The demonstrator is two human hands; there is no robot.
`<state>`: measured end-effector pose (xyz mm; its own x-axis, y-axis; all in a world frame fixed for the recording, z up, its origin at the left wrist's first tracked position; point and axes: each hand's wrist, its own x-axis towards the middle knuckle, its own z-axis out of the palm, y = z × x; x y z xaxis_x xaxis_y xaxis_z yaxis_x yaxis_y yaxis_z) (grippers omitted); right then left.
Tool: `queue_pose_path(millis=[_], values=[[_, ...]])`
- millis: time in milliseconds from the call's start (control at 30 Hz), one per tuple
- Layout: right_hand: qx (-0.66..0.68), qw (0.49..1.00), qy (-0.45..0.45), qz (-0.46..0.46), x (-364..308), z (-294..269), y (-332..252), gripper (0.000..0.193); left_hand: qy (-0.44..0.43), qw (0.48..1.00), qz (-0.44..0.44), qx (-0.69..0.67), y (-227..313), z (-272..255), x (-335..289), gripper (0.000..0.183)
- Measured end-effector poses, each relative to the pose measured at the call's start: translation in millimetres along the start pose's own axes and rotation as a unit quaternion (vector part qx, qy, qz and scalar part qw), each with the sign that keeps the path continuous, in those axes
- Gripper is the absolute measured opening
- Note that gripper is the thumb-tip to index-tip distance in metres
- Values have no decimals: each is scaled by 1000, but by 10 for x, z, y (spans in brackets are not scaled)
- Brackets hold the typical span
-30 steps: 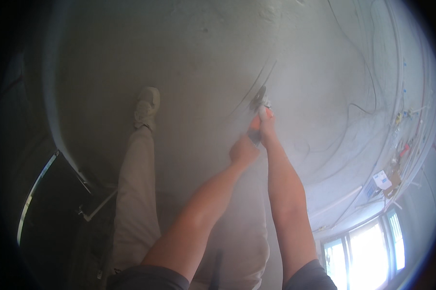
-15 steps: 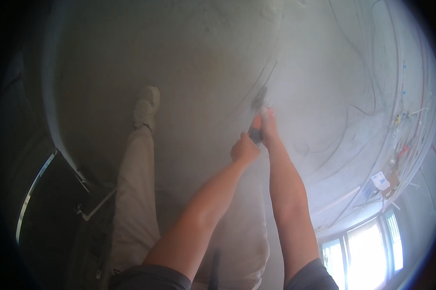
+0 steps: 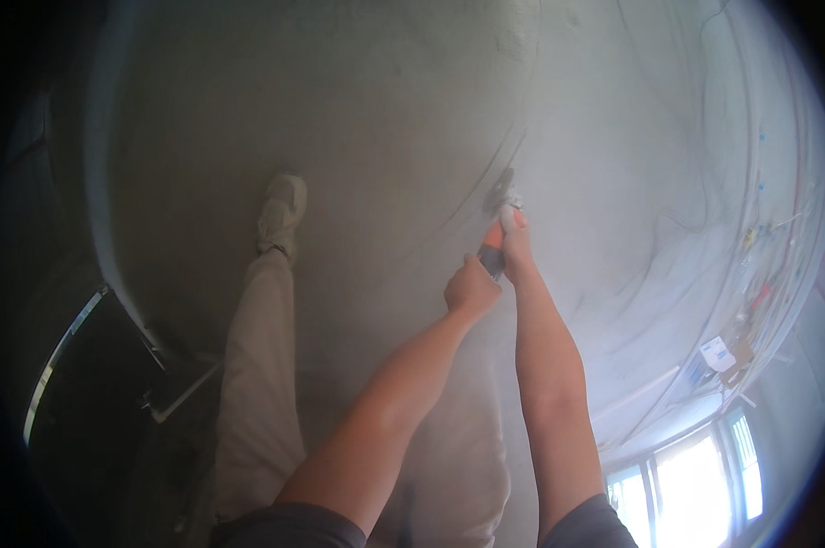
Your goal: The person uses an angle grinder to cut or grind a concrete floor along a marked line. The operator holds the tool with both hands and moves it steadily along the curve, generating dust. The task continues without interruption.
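Note:
Both my hands grip an orange and black angle grinder [image 3: 493,239] out in front of me. Its rear body is wrapped by my left hand [image 3: 473,287]. Closer to the head of the tool, my right hand [image 3: 517,243] is closed around the front part. The grinder's disc [image 3: 498,189] is at the dusty grey concrete floor [image 3: 385,119]; whether it touches cannot be made out. Two dark curved cut lines [image 3: 475,185] run along the floor by the disc. Pale dust hangs over the tool and blurs its edges.
My shoe [image 3: 283,205] stands on the floor left of the grinder. A white box [image 3: 718,353] and a brown carton [image 3: 738,363] lie at the right, near bright windows [image 3: 694,489]. A thin pipe [image 3: 186,395] is at the lower left. Faint cables or lines curve across the right floor.
The grinder and both hands have shifted slightly right and toward me. The disc and tool body show more clearly through the dust.

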<state>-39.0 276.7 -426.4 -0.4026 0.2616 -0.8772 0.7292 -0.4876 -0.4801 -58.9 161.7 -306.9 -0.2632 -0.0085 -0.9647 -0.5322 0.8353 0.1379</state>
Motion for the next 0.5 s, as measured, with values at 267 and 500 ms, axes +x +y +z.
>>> queue_pose_path(millis=[267, 500], values=[[-58, 997, 46, -11, 71, -16, -286, 32, 14, 999, 3, -37, 196, 53, 70, 52], [-58, 998, -2, -14, 148, -56, -492, 28, 5, 999, -4, -43, 384, -36, 56, 47]])
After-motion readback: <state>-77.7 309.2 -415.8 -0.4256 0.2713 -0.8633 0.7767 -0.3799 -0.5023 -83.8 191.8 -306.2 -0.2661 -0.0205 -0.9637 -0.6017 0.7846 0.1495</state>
